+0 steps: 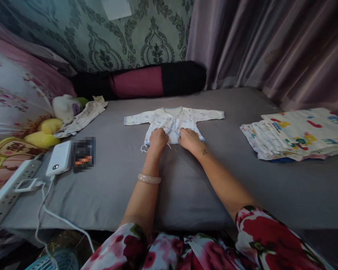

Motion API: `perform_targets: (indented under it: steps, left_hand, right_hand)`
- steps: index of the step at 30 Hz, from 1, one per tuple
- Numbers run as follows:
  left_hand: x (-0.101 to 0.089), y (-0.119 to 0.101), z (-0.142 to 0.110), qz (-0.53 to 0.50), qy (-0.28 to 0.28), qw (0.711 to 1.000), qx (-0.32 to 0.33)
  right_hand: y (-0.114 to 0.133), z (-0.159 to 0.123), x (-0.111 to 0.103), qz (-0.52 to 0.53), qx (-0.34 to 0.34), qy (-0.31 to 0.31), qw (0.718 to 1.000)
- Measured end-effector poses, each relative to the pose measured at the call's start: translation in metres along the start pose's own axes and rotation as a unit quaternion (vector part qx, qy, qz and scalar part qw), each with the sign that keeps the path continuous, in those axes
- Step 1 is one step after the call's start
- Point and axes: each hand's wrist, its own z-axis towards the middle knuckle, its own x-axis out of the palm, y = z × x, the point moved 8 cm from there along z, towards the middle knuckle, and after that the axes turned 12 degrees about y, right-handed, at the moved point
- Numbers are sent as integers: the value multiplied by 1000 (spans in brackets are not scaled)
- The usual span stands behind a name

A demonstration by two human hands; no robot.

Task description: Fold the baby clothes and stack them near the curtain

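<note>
A small white baby shirt (160, 117) with blue trim and faint prints lies flat on the grey sheet, sleeves spread to both sides and neckline away from me. My left hand (158, 138) is closed on the lower front of the shirt, left of its middle. On the other side of the front opening, my right hand (189, 138) also has its fingers closed on the shirt front. Thin tie strings show between the hands and by the lower left hem. My fingertips are partly hidden.
Folded printed cloths (307, 131) are stacked at the right. On the left are a power bank (59, 158), a blurred dark item (83, 154), a power strip (14, 187), cables, plush toys (43, 133) and a pale garment (86, 116). A dark bolster (138, 81) lies along the wall.
</note>
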Motion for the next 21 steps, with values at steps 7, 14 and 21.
perform_targets:
  steps: [7, 14, 21]
  left_hand:
    - [-1, -7, -6, 31, -13, 999, 12]
    - [-11, -9, -3, -63, -22, 998, 22]
    - [-5, -24, 2, -218, -5, 973, 72]
  right_hand:
    - [-37, 27, 0, 230, 21, 7, 973]
    - [-52, 31, -2, 583, 63, -7, 810]
    - [-35, 33, -9, 660, 13, 0, 751]
